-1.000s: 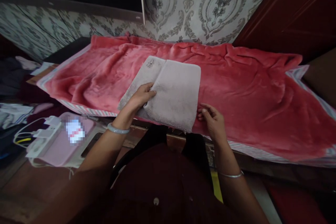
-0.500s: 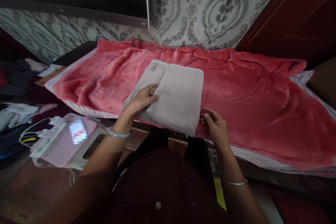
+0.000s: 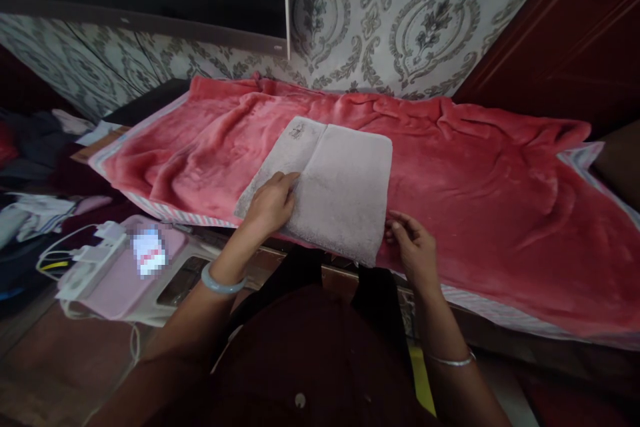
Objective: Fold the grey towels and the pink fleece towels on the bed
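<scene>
Grey cloth (image 3: 347,183); left hand (image 3: 273,205) atop, right hand (image 3: 417,247) at edge; cannot tell either grip.

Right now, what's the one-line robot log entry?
left hand: on gray cloth; right hand: beside its right edge; gray cloth: folded, on red blanket

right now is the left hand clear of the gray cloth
No, the left hand lies on the left part of the gray cloth.
</scene>
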{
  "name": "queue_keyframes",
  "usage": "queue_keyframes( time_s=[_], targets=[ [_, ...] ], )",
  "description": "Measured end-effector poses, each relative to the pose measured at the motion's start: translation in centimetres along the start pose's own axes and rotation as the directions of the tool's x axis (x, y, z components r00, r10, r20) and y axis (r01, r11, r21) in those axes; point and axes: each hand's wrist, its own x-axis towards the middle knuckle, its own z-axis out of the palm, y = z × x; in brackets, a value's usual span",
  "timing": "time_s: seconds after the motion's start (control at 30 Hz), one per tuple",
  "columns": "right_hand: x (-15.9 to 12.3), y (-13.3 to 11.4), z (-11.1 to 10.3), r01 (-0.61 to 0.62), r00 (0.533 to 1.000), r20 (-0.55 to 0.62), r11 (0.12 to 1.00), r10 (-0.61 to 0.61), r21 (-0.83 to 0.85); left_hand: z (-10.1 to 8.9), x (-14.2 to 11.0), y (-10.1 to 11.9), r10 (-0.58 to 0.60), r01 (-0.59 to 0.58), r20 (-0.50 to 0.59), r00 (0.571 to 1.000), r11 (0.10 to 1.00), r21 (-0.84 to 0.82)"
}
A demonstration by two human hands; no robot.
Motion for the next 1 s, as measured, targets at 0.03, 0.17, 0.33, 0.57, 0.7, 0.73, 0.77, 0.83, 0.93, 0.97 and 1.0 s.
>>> queue_keyframes(
  time_s=[0.03, 0.17, 0.33, 0.57, 0.7, 0.73, 0.77, 0.83, 0.93, 0.97, 1.0],
  targets=[
    [0.0, -0.4, 0.2, 0.038, 0.999, -0.017, 0.998, -0.039, -0.044, 0.0, -0.2, 0.7, 0.016, -0.015, -0.029, 0.999, 0.999, 0.029],
    [0.3, -2.8, 2.1, 0.378, 0.924, 0.053, 0.883, -0.379, -0.278, 0.7, -0.9, 3.1, 0.176, -0.174, -0.017, 0.984, 0.983, 0.066],
    [0.3, -2.6, 5.4, 0.619, 0.78, 0.471, 0.618, -0.412, -0.484, 3.2, -1.3, 3.3, 0.157, -0.187, 0.141, 0.977, 0.956, 0.228],
    [-0.2, -1.6, 6.2, 0.596, 0.798, 0.563, 0.416, -0.214, -0.687, 5.0, -1.9, 1.7, 0.199, -0.222, 0.105, 0.974, 0.923, 0.313],
    [1.1, -3.3, 6.4, 0.623, 0.765, 0.633, 0.381, -0.116, -0.683, 5.4, -1.9, 1.1, 0.237, -0.239, 0.044, 0.97, 0.918, 0.318],
    [1.7, -3.6, 6.6, 0.644, 0.744, 0.659, 0.374, -0.104, -0.668, 5.6, -1.9, 1.0, 0.246, -0.242, 0.028, 0.969, 0.917, 0.318],
    [2.3, -3.9, 6.7, 0.668, 0.72, 0.688, 0.367, -0.095, -0.648, 5.7, -1.9, 0.8, 0.253, -0.244, 0.011, 0.967, 0.917, 0.316],
    [3.8, -4.3, 7.1, 0.711, 0.668, 0.741, 0.36, -0.075, -0.604, 6.0, -1.9, 0.6, 0.264, -0.245, -0.019, 0.964, 0.918, 0.312],
    [6.4, -4.5, 7.6, 0.734, 0.63, 0.776, 0.362, -0.046, -0.574, 6.2, -1.9, 0.3, 0.285, -0.258, -0.04, 0.958, 0.91, 0.324],
    [7.3, -4.5, 7.7, 0.73, 0.631, 0.775, 0.364, -0.037, -0.578, 6.2, -1.9, 0.3, 0.293, -0.262, -0.044, 0.955, 0.906, 0.333],
    [8.1, -4.6, 7.9, 0.722, 0.64, 0.768, 0.364, -0.03, -0.588, 6.2, -1.9, 0.2, 0.3, -0.266, -0.049, 0.953, 0.901, 0.342]
  ],
)
